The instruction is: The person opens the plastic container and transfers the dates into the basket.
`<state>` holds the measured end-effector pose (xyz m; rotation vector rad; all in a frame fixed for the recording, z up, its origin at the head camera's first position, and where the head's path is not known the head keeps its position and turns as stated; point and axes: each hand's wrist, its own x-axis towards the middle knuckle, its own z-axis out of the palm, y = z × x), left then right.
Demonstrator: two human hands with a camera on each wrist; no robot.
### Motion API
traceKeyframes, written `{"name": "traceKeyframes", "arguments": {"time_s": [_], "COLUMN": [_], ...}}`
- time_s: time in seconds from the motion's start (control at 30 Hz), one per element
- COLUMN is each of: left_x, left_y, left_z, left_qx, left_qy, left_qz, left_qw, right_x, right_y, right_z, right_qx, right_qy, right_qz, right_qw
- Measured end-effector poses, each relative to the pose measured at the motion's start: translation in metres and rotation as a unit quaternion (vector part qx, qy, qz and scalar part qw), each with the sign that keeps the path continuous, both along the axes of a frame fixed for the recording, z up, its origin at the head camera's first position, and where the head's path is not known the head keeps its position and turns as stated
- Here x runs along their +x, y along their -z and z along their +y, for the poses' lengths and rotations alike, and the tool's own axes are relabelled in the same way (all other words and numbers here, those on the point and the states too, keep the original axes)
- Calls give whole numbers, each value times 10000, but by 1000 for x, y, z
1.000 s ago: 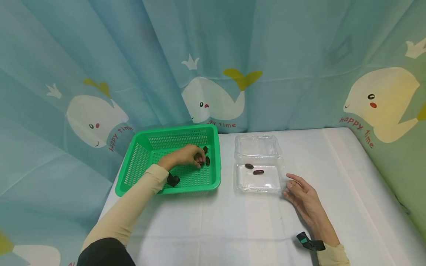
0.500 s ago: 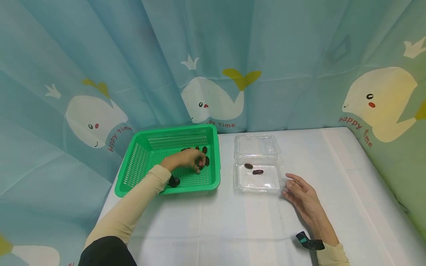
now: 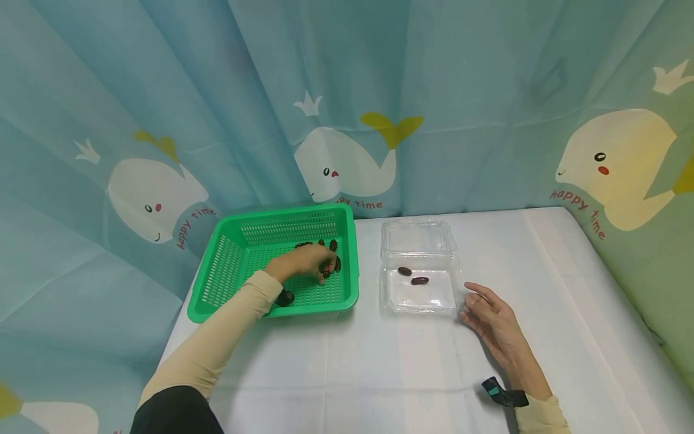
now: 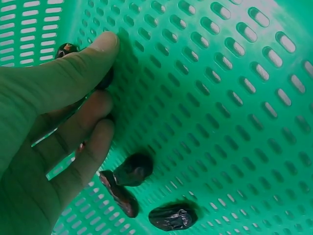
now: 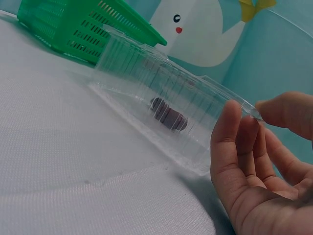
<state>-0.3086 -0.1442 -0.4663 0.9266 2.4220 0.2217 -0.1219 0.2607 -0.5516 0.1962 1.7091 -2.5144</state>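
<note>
My left hand (image 3: pixel 301 261) reaches down into a green basket (image 3: pixel 353 292). In the left wrist view, its thumb and fingers pinch a dark brown date (image 4: pixel 105 80), mostly hidden behind them. Several more dates (image 4: pixel 172 217) lie on the basket floor around the hand. To the right stands a clear plastic clamshell container (image 3: pixel 398 299) with its lid (image 3: pixel 417 237) laid back. Two dates (image 3: pixel 420 281) rest inside it. My right hand (image 3: pixel 501 331) holds the container's right rim between thumb and fingers, as the right wrist view shows.
A white cloth (image 3: pixel 368 367) covers the table under basket and container. Behind the table hangs a blue curtain (image 3: pixel 461 163) with whale prints. The basket's wall (image 5: pixel 83 29) rises beyond the container in the right wrist view.
My left hand has shifted slightly right and toward me inside the basket, uncovering dates behind it. The right hand stays at the container's rim.
</note>
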Motion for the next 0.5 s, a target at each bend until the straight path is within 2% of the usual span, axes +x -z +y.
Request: {"name": "traceKeyframes", "arguments": {"time_s": [0.2, 0.5], "left_x": [0, 0], "left_y": [3, 0], "left_z": [0, -1], "left_qx": [-7, 87], "left_qy": [57, -14], "left_qz": [108, 161], "left_qw": [9999, 9998], "right_x": [0, 0], "right_y": [0, 0], "right_z": [0, 0], "right_qx": [17, -20], "right_qy": [11, -8], "right_qz": [-26, 61], "right_qw": [10000, 10000]}}
